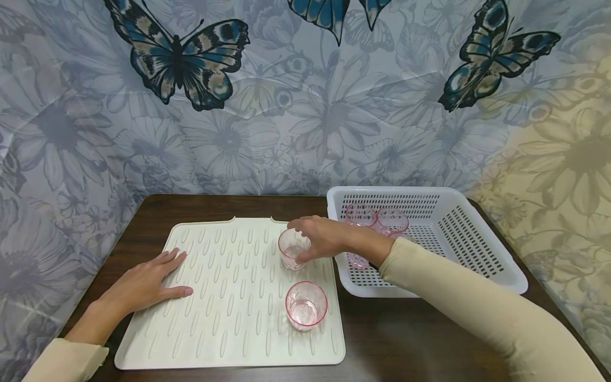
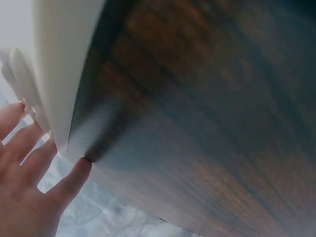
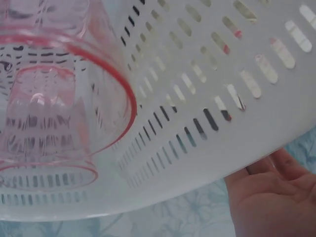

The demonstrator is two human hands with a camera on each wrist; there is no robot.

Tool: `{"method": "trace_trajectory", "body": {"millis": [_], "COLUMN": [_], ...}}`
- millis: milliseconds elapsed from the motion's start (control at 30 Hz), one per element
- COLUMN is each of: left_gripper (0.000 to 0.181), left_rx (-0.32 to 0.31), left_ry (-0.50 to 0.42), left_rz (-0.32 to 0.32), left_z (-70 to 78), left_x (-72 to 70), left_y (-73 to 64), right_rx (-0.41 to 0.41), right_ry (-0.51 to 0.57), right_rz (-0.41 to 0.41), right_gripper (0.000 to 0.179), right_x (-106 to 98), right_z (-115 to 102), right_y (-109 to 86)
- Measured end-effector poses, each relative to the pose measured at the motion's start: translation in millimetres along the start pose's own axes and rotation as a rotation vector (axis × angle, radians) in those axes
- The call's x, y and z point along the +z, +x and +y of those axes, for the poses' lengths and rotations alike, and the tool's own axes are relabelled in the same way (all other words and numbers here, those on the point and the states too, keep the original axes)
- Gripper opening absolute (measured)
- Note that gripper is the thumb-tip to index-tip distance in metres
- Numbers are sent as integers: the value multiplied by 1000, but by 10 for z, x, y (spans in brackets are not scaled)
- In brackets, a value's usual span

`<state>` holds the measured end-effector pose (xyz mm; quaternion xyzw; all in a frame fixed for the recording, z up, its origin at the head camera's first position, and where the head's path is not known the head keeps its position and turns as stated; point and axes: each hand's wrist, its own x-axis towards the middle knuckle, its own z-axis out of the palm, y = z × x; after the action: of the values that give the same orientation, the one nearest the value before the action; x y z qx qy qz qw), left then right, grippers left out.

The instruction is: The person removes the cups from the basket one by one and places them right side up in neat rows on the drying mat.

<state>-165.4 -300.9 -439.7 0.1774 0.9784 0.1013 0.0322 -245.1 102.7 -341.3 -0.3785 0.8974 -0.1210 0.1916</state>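
My right hand [image 1: 324, 236] holds a clear drinking glass [image 1: 290, 258] with a pink rim near the back right of a white ribbed drying mat [image 1: 215, 302]. In front of it on the mat stands a second pink-rimmed glass [image 1: 306, 306], upright. My left hand [image 1: 148, 281] rests with fingers spread on the mat's left edge; the left wrist view shows those fingers [image 2: 74, 180] too. In the right wrist view, part of my right hand [image 3: 271, 202] shows beyond the basket wall, and the glass it holds is hidden there.
A white perforated plastic basket [image 1: 482, 244] stands right of the mat, under my right forearm. Several pink-tinted glasses [image 1: 393, 218] are in its left part. Everything sits on a dark wooden table [image 1: 406, 339], with a butterfly-print cloth [image 1: 305, 132] behind.
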Motion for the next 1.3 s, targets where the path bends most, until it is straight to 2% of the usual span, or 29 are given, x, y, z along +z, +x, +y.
{"method": "trace_trajectory", "body": {"millis": [167,300,600,800,1000,1133,1300], "left_gripper": [98,98,99,99,99,99,99], "left_rx": [-2,-7,-13,-15,-11,-10,-10], "left_ry": [-4,-7,0,-1,-3,-3,0], "left_rz": [-4,-5,-7,-9,-8,-6,-6], "left_z": [6,10,5,3,4,3,-4], "left_x": [-5,-4,6,10,7,5,7], "left_y": [2,-2,-3,-2,1,2,3], "right_rx": [44,47,6,24,92,121,97], "right_ry": [-21,-23,36,92,125,164,244], "right_rz": [-27,-32,74,176,271,278,222], "right_gripper": [75,78,78,78,77,72,70], "right_x": [-20,-73,-345,-446,-524,-544,-529], "right_z": [6,9,100,306,611,813,1039], "right_y": [-15,-44,-266,-493,-796,-1027,-1309]}}
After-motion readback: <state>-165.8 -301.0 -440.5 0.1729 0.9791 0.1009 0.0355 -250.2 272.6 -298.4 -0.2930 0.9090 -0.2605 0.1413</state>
